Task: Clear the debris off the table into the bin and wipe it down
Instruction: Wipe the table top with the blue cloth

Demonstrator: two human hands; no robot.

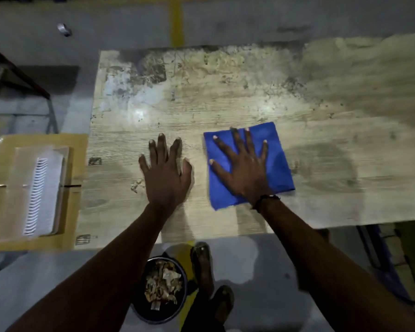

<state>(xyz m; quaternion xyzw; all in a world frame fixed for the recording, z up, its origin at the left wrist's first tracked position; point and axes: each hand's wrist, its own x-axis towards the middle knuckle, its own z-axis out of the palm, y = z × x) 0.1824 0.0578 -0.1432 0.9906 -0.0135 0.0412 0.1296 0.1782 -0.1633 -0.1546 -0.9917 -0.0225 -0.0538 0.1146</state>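
The big worn table (225, 99) looks hard and flat. The bin (159, 289) sits on the floor at 6 o'clock, with scraps in it. The blue cloth (279, 164) lies near the middle, at about 3 o'clock. It looks soft, light and floppy, so I think pressing flat works best. The right hand (243, 167) presses it with straight fingers. The left hand (165, 173) lies flat, holding nothing.

- no text, label, brand, number or sign is showing clearly enough to read on anything in the head view; the picture is too dim.
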